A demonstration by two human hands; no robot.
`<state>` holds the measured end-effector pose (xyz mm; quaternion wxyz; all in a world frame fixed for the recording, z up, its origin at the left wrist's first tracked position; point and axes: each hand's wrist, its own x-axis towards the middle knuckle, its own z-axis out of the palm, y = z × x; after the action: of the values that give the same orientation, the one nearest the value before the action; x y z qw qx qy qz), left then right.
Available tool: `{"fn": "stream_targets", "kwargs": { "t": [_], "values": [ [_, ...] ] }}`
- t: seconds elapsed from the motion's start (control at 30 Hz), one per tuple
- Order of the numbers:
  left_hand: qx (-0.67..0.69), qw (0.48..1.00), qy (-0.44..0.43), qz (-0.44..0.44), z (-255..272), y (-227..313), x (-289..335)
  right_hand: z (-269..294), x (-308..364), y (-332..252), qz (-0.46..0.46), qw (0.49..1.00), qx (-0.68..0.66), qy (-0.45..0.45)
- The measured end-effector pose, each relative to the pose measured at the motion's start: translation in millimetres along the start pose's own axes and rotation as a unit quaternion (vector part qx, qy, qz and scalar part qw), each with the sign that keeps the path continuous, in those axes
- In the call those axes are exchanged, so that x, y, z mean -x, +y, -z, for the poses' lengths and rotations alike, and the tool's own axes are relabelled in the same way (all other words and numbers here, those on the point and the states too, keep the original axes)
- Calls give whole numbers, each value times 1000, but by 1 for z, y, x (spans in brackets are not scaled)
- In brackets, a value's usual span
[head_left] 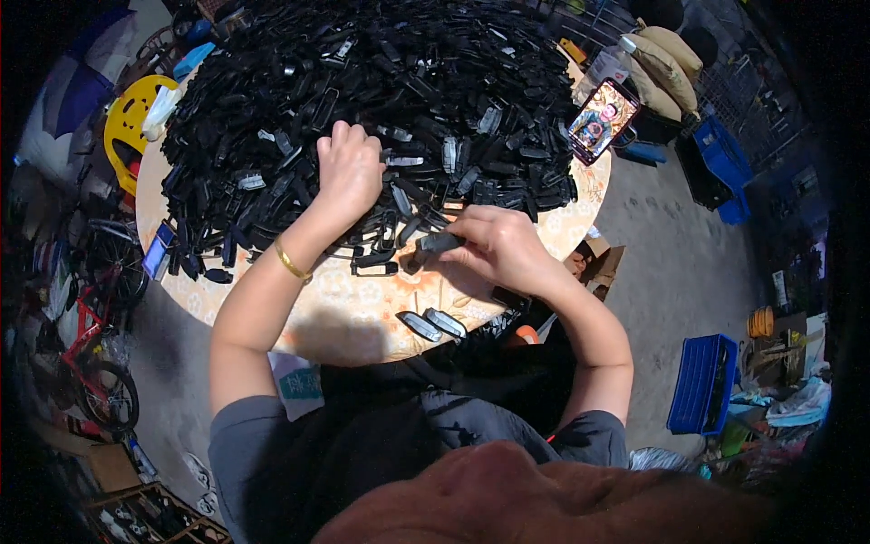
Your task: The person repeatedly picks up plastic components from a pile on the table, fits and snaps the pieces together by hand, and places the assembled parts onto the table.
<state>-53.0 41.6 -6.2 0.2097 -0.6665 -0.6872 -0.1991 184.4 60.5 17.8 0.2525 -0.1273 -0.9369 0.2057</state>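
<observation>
bare flowered tablecloth (353,292) leaves room along the near edge, two black-rimmed pieces (420,325) lying there. the right hand (503,247) pinches a dark part (441,242) over the cloth; the left hand (351,168) curls its fingers at the black pile (362,82), their grip unclear. grey floor (662,272) opens beyond the right edge.

Left side: yellow chair (120,136), white bag (160,112) against its edge. Blue-and-grey umbrella (83,86) farther left. Red bicycle (87,337) lower down; cardboard box (114,467) at lower left. Right side: phone (603,122) tilted, screen lit. Pale sacks (666,62) piled beyond. Blue bin (720,156) near sacks. Blue crate (691,385) on grey floor (675,263). Orange coil (763,322) at far right.
</observation>
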Motion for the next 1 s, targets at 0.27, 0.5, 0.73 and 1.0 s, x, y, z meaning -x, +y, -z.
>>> {"fn": "stream_targets", "kwargs": {
  "t": [0.27,0.5,0.73,1.0],
  "values": [
    [212,976,51,19,14,1,0,9,0,3,-36,988,46,-140],
    [683,694,-132,187,26,11,4,-15,-7,14,-37,994,77,66],
    [738,589,-222,243,26,14,8,-28,-12,25,-14,990,131,46],
    [801,500,-256,207,22,33,22,-13,-16,25,-140,870,-422,214]
  ]
}}
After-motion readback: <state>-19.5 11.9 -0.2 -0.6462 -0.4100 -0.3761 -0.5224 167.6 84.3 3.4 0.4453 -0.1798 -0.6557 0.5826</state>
